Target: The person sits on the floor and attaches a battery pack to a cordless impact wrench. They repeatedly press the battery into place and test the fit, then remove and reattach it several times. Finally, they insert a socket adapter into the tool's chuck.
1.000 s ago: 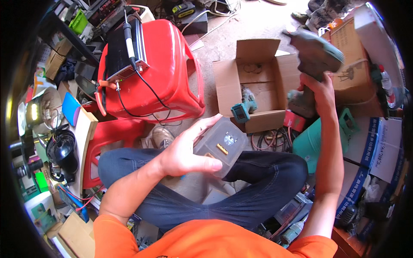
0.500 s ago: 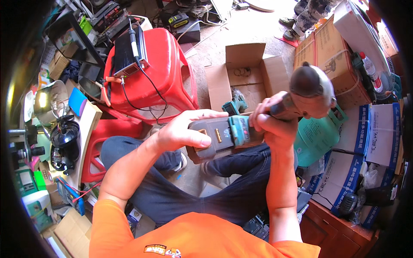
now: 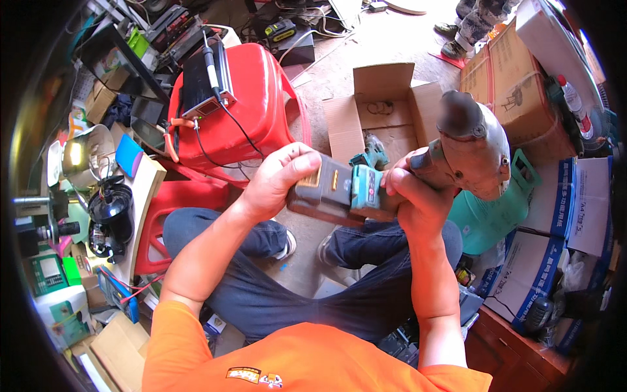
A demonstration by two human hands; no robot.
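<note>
A worn cordless impact wrench (image 3: 480, 153) with a grey, scuffed head and dark nose is held up above my knees. Its handle is wrapped by my right hand (image 3: 421, 199), closed with the thumb across it. At the handle's foot is a teal base (image 3: 367, 189), and a dark battery pack (image 3: 330, 186) sits at that base. My left hand (image 3: 277, 179) is closed on the pack's outer end, thumb on top; some of its fingers are hidden. Beyond the wrench, an open cardboard box (image 3: 343, 127) on the floor holds a small teal power tool (image 3: 372, 151).
A red plastic stool (image 3: 261, 98) at the far left carries a black soldering station (image 3: 206, 81). A green plastic case (image 3: 496, 222) and stacked white-and-blue cartons (image 3: 522, 268) stand on the right. Cluttered shelving with a wooden board (image 3: 147, 196) lines the left.
The impact wrench has tilted, showing more of its nose. My left hand has shifted toward the pack's outer end, its thumb higher. The whole scene has slid slightly right in the view.
</note>
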